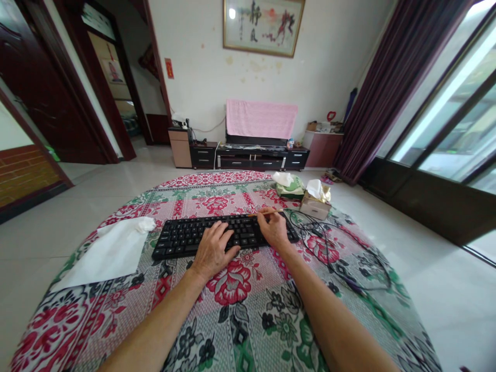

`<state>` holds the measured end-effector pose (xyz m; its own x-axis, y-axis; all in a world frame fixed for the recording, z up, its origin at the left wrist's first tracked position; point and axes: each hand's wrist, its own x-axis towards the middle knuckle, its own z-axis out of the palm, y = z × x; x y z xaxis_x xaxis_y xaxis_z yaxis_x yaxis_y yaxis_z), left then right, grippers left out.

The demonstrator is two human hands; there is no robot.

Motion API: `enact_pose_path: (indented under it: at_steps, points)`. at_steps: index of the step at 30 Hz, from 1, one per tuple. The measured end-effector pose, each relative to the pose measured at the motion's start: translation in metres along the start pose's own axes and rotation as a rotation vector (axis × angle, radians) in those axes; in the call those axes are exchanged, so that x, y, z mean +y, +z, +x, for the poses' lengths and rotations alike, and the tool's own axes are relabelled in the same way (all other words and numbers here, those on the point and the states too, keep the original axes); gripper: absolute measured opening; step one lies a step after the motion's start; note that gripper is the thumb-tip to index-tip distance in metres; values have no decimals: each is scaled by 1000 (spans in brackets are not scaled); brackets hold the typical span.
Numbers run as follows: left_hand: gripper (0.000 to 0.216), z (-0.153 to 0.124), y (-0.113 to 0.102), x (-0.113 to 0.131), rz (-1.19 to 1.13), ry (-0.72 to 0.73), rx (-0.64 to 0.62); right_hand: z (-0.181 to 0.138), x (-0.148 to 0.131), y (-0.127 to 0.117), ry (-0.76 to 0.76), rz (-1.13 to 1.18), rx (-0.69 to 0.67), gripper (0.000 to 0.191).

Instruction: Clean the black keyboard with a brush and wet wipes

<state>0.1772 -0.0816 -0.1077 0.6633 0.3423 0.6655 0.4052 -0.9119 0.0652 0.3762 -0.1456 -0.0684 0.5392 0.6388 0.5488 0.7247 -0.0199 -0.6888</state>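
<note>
A black keyboard (pixel 182 236) lies on the cloth-covered table in front of me. My left hand (pixel 215 247) rests on its middle with the fingers spread over the keys and the thumb near the front edge. Over the right part of the keyboard, my right hand (pixel 273 228) pinches a thin brown stick (pixel 253 215), held almost level along the back rows. The stick's left end points over the keys, and its other end sticks out past the fingers. Its exact kind is too small to tell. My right hand covers some keys beneath it.
White cloth or paper (pixel 112 253) lies left of the keyboard. A black cable (pixel 329 248) loops to the right. Behind it stand a green tissue box (pixel 290 188) and a brown tissue box (pixel 315 206). A floral tablecloth (pixel 248 330) covers the round-edged table.
</note>
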Motion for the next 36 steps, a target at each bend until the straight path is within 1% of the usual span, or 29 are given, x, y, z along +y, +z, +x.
enact_pose_path:
  at_steps: [4,7,9,12,14,15,17,19,21,22,24,26,28,30,33,35,36]
  points:
    - [35,1,-1,-1,-45,21,19,-2,-21,24,-115,63,-136,18]
    - [39,1,-1,-3,-36,-14,38,0,-29,39,-119,25,-205,18]
    - [42,0,-1,-4,-12,-47,51,4,-28,40,-60,-67,-195,20]
    - [45,-1,-1,-4,25,-86,65,10,-22,32,59,-224,-112,25]
    - [46,-1,-1,-4,39,-98,66,12,-19,26,102,-260,-60,26]
    - [45,-1,0,-4,42,-100,65,11,-19,25,97,-240,-41,24]
    - [45,-1,0,-5,39,-104,58,8,-21,27,29,-125,-37,21]
    - [45,-1,1,-5,28,-107,50,4,-24,33,-81,21,-81,19]
    - [45,-1,0,-5,22,-109,41,1,-24,38,-150,100,-141,18]
    - [45,-1,-1,-5,20,-108,36,2,-21,39,-150,97,-159,17]
    - [44,-1,-2,-4,17,-105,32,5,-13,38,-78,21,-143,16]
    - [42,-1,-3,-3,10,-103,37,11,-5,33,36,-70,-70,17]
    - [42,-1,-3,-3,8,-101,41,15,-1,29,92,-75,-13,18]
    - [43,-1,-3,-3,19,-98,43,15,-4,30,63,5,-17,20]
    - [45,-1,-2,-4,36,-94,42,9,-14,38,-37,97,-116,21]
    - [45,-1,-1,-4,31,-94,41,7,-18,41,-38,31,-146,22]
    - [46,-2,-1,-5,23,-94,40,8,-17,40,-10,-41,-138,23]
